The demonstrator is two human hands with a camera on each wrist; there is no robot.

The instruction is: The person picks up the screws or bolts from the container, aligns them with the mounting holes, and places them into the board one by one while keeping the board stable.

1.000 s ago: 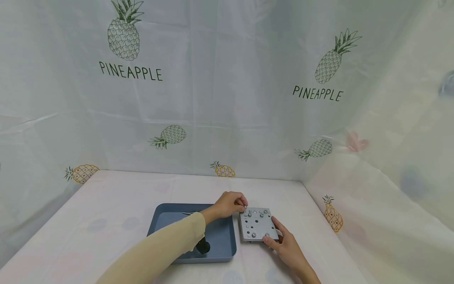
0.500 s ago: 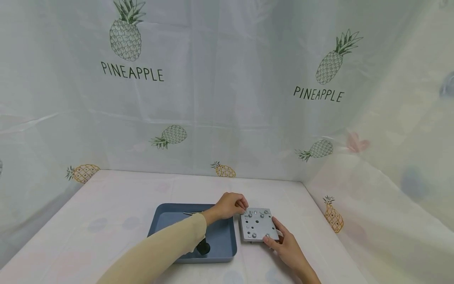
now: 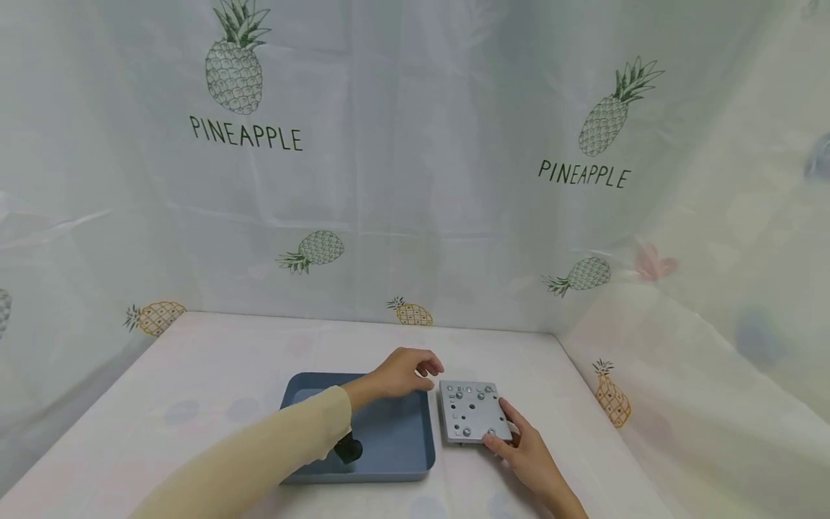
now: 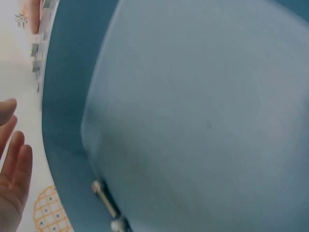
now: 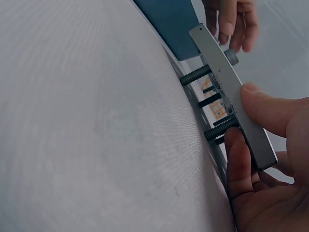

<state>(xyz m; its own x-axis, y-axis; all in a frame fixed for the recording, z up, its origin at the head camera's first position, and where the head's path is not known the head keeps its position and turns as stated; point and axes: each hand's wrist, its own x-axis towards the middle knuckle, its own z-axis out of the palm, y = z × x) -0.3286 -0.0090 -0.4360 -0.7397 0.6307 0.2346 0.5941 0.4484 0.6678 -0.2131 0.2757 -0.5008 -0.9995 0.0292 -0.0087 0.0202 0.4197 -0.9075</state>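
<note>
My right hand grips the lower right corner of a grey metal plate with holes and several bolts in it. In the right wrist view, the thumb lies on the top face of the plate and fingers reach beneath; threaded bolt shanks stick out below. The left hand hovers over the right rim of a blue tray, a little left of the plate, touching neither. Its fingers are relaxed and apart, holding nothing. A loose bolt lies along the tray's inner edge in the left wrist view.
The tray stands just left of the plate on a pale cloth-covered table. A second metal piece lies near the loose bolt, partly cut off. A black device is at the left wrist. A pineapple-print curtain hangs behind.
The left hand has let go at the plate's upper left corner, and has moved left and spread its fingers. My right hand keeps its grip on the plate.
</note>
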